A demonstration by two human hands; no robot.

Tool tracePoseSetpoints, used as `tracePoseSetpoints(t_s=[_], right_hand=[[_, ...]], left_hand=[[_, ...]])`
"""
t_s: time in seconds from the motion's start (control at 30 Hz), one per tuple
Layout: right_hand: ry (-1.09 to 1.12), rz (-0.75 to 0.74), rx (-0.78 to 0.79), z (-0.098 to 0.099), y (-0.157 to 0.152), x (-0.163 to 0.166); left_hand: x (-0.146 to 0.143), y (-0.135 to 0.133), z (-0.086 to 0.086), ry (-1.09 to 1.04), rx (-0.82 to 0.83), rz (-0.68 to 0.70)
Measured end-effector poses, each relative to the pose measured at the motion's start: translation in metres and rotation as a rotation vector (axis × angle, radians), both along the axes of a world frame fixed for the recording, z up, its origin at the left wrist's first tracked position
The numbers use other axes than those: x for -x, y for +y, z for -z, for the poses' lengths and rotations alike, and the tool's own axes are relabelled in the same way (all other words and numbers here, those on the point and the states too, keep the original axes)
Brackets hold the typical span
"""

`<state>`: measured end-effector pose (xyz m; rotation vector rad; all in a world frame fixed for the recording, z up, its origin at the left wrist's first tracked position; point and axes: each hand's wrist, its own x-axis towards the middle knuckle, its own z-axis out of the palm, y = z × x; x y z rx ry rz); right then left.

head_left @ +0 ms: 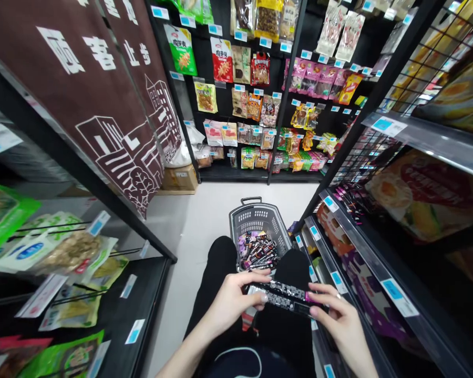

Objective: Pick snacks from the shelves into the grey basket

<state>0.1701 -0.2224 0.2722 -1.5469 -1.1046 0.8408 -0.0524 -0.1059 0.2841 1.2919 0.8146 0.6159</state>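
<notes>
Between my two hands are narrow black snack packets (279, 296) with silvery print and a bit of pink at the right end. My left hand (236, 296) pinches their left ends between thumb and fingers. At the right ends, the thumb and fingers of my right hand (333, 310) are closed on them too. The packets lie side by side, roughly level, above my lap. Beyond my knees a grey plastic basket (233, 226) stands on the floor, holding a heap of similar small black and purple packets (258, 249).
A shelf rack (362, 247) with price tags runs close on my right, with more black packets (352, 202) on one shelf. Bagged snacks hang on the back rack (244, 178). On the left are a shelf (142, 294), a brown curtain (114, 105) and a cardboard box (180, 179).
</notes>
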Motion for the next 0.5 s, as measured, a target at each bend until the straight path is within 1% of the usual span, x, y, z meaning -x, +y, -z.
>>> tracePoseSetpoints(t_s=[0.07,0.2,0.3,0.4,0.5], right_hand=[[0.008,0.017,0.016,0.003,-0.001,0.002],[-0.087,0.027,0.022,0.002,0.004,0.008],[-0.157,0.016,0.020,-0.002,0.012,0.014],[-0.206,-0.007,-0.016,-0.005,0.020,0.021],[-0.152,-0.056,-0.040,-0.001,0.028,0.028]], left_hand=[[0.001,-0.003,0.005,-0.023,0.055,-0.013],[0.007,-0.005,0.009,-0.022,0.046,-0.067],[0.012,-0.005,0.007,0.006,0.021,-0.099],[0.015,-0.004,0.004,-0.006,0.017,-0.143],[0.015,0.000,0.001,-0.032,0.034,-0.220]])
